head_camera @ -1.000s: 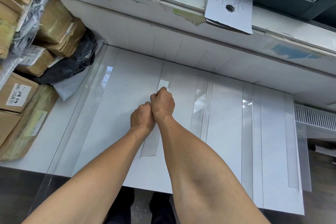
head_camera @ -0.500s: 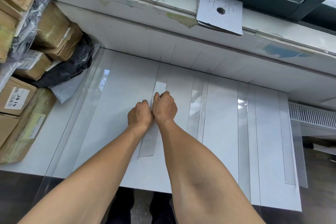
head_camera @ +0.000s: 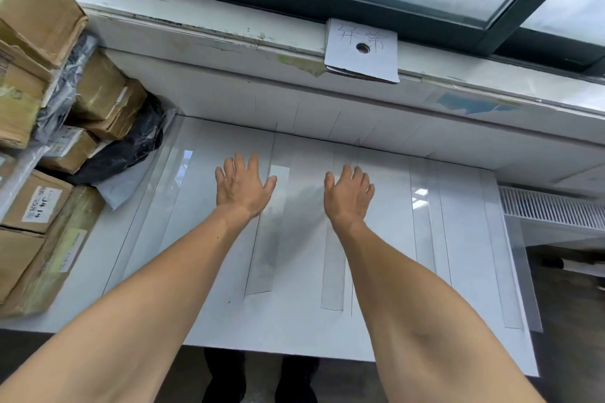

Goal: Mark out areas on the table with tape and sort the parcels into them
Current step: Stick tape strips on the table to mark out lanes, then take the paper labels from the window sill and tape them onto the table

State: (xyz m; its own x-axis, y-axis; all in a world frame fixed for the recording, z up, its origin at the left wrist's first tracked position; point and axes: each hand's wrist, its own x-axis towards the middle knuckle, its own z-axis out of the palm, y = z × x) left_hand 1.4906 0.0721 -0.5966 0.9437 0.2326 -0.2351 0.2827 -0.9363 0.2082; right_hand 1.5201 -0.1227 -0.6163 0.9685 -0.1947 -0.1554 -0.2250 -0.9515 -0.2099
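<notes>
The white worktop [head_camera: 304, 330] has long strips of clear tape [head_camera: 425, 222] stuck flat on it, with thin dark lines drawn beside them. One strip [head_camera: 262, 255] lies just right of the left hand [head_camera: 240, 188], by its thumb. Another strip [head_camera: 334, 271] runs under the right hand [head_camera: 348, 195]. A wide strip [head_camera: 163, 206] lies left of the left hand. Further left sit brown boxes [head_camera: 32, 203], a black bag [head_camera: 127, 147] and a white bag [head_camera: 121, 186].

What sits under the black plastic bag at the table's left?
A pale grey plastic mailer sticks out beneath the black plastic bag, lying on the white table. How far it runs underneath, and anything else there, is covered.
</notes>
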